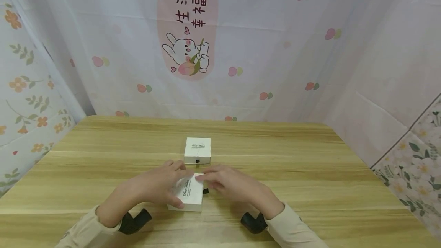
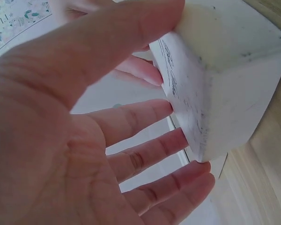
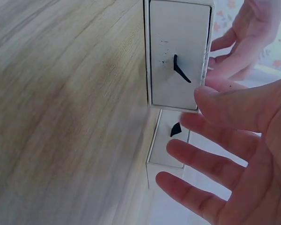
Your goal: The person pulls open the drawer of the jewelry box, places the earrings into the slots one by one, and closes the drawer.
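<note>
A white drawer-style gift box [image 1: 193, 194] with dark script on its lid lies on the wooden table, its black pull tab [image 1: 206, 191] facing right. My left hand [image 1: 158, 183] grips this box from the left, thumb at the near side and fingertips along the far edge. From the right, my right hand [image 1: 231, 183] touches the box's far right corner, its other fingers spread loosely. In the right wrist view the drawer front [image 3: 178, 42] is shut flush in its sleeve, and the fingers stay off the tab.
A second white gift box [image 1: 198, 147] of the same kind sits just behind, its black tab toward me. Wooden table top [image 1: 293, 156] extends to both sides. A printed curtain [image 1: 258, 49] hangs behind the table's far edge. Black wrist mounts [image 1: 135, 221] show under both forearms.
</note>
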Demonstrator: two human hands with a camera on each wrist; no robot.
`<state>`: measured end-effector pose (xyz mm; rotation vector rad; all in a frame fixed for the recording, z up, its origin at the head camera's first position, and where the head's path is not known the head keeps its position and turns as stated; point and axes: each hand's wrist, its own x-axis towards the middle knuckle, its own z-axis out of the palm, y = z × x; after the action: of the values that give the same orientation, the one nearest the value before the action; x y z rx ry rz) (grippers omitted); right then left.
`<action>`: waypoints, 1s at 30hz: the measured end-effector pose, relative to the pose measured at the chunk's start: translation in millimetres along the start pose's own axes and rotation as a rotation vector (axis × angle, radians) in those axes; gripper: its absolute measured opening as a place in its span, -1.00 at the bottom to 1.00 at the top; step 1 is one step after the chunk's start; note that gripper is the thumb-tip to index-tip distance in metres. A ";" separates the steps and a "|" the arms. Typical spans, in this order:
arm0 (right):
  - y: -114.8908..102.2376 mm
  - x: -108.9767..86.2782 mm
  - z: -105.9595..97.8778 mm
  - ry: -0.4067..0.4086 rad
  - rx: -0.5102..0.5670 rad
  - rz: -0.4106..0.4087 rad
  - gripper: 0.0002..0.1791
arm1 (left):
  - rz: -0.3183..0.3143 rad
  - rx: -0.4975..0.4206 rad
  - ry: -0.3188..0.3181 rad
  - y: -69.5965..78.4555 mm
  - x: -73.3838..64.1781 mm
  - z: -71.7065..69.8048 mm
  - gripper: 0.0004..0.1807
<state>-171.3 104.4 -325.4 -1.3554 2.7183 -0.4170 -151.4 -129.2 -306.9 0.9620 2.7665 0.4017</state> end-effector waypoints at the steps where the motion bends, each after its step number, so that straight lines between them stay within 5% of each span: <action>1: 0.0 0.0 0.3 0.004 -0.001 -0.001 -0.55 | 0.001 0.000 0.001 -0.1 0.0 0.3 -0.13; 12: -3.1 0.2 -1.3 0.033 -0.035 0.038 -0.70 | 0.061 -0.066 0.042 -2.4 3.0 3.1 -0.29; 20: -9.3 -0.7 -1.4 0.079 -0.178 0.098 -0.81 | 0.038 -0.087 0.074 -3.6 4.6 2.7 -0.33; 30: -16.8 0.3 -1.4 0.095 -0.269 0.095 -0.93 | 0.038 -0.078 0.063 -1.1 0.4 -0.4 -0.12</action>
<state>-158.8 94.7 -319.5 -1.2831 2.9906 -0.1130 -152.4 -129.9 -306.9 1.0010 2.7683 0.5511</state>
